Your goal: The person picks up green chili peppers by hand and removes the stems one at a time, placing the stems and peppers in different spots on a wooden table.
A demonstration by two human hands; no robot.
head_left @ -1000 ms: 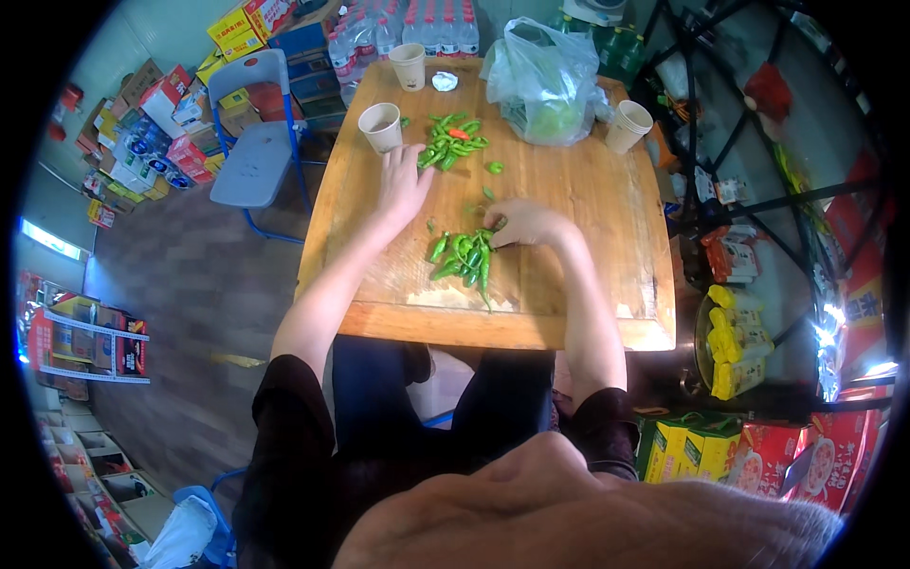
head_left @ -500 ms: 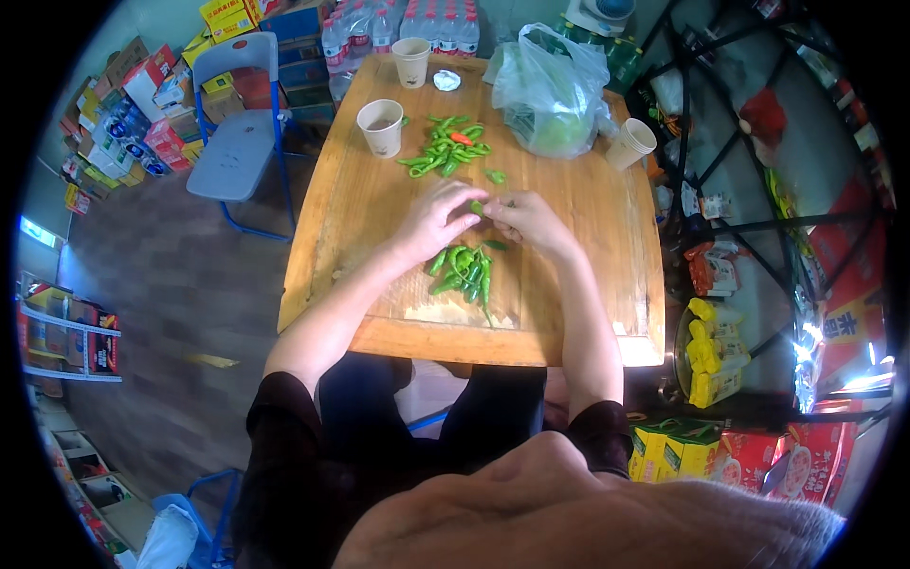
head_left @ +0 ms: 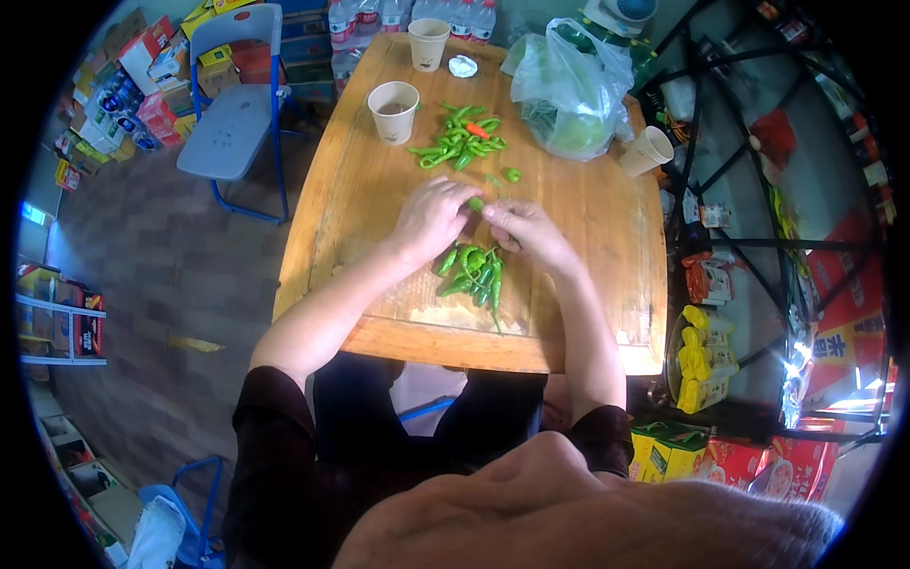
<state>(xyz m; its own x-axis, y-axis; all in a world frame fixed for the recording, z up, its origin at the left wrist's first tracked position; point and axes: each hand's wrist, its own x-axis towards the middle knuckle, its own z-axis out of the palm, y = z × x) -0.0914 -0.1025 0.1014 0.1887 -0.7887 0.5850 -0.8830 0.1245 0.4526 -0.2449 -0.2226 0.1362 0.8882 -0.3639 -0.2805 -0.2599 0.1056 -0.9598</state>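
Note:
Over the middle of the wooden table (head_left: 351, 256), both hands meet at one green chili pepper (head_left: 476, 204). My left hand (head_left: 434, 220) is closed around it, its fingers curled over the far side. My right hand (head_left: 524, 229) pinches at the pepper's right end with thumb and fingers. Most of that pepper is hidden by the hands. Closer to me lies a small pile of whole green peppers (head_left: 479, 277). Beyond the hands is a larger heap of green peppers (head_left: 463, 142) with one red-orange pepper (head_left: 477, 131) on it. A small green piece (head_left: 513, 174) lies between.
Paper cups stand at the far left (head_left: 393, 112), the back (head_left: 428, 45) and, tilted, the right edge (head_left: 647, 152). A plastic bag of greens (head_left: 573, 95) sits back right, near a crumpled white item (head_left: 463, 65). A folding chair (head_left: 227, 128) stands left; shelving (head_left: 730, 242) lines the right.
The view has shifted a little, so the table things appear farther right and higher. Both hands stay together at the pepper. A dark green piece beside the near pile no longer shows.

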